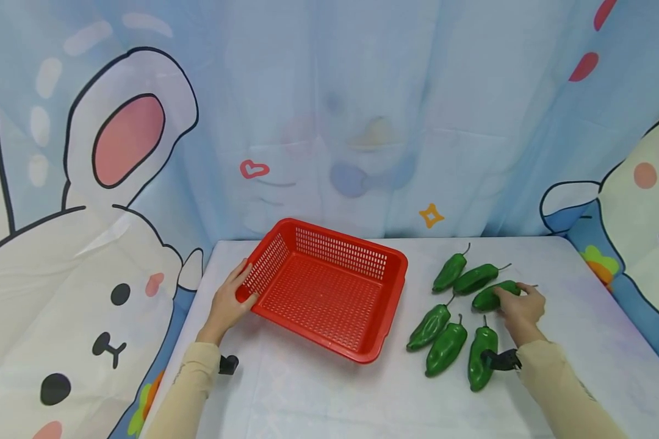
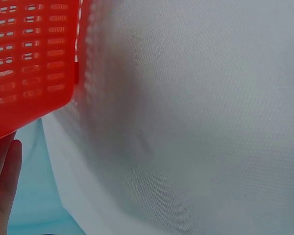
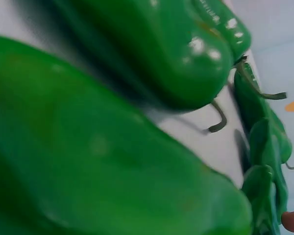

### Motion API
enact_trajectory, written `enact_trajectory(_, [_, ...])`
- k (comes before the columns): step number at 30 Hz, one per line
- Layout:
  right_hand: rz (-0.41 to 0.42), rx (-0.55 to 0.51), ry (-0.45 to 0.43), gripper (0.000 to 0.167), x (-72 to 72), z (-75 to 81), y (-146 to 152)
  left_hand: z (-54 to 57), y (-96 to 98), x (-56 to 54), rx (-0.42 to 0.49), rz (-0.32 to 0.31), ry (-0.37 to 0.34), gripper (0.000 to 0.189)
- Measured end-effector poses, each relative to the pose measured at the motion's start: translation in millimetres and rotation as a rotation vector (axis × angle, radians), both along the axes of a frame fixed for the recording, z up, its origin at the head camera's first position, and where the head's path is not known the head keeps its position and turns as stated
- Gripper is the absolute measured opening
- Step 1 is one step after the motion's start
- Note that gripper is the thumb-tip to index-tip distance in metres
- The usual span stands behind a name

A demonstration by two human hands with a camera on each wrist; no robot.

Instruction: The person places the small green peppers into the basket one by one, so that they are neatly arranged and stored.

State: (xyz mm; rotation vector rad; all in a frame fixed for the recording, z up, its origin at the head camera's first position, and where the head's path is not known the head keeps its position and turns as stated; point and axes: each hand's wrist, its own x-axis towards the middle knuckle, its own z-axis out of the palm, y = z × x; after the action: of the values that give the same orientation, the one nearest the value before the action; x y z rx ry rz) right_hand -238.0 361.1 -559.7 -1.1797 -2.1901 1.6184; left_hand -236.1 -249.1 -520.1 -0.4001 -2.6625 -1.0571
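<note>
In the head view, my left hand holds the left side of a red plastic basket, with the thumb at its near rim. The basket has perforated walls and nothing in it. The left wrist view shows fingers against the outside of the red basket. My right hand pinches a green pepper lying on the table's right side. Around that hand lie several more green peppers, among them one partly behind the wrist strap. In the right wrist view, a near pepper fills much of the picture.
A white cloth covers the table. Behind it hangs a blue printed curtain with cartoon rabbits. Two peppers, a farther one and its neighbour, lie toward the back. Two others lie between the basket and my right hand.
</note>
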Motion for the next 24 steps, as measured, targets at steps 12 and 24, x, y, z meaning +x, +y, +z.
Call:
enact_trajectory(12, [-0.008, 0.106, 0.032, 0.071, 10.7, 21.0, -24.0, -1.3, 0.6, 0.2, 0.026, -0.003, -0.028, 0.071])
enact_trajectory(24, [0.004, 0.115, 0.023, 0.065, 8.3, 20.3, -23.5, -1.4, 1.0, 0.3, 0.027, 0.017, -0.039, 0.072])
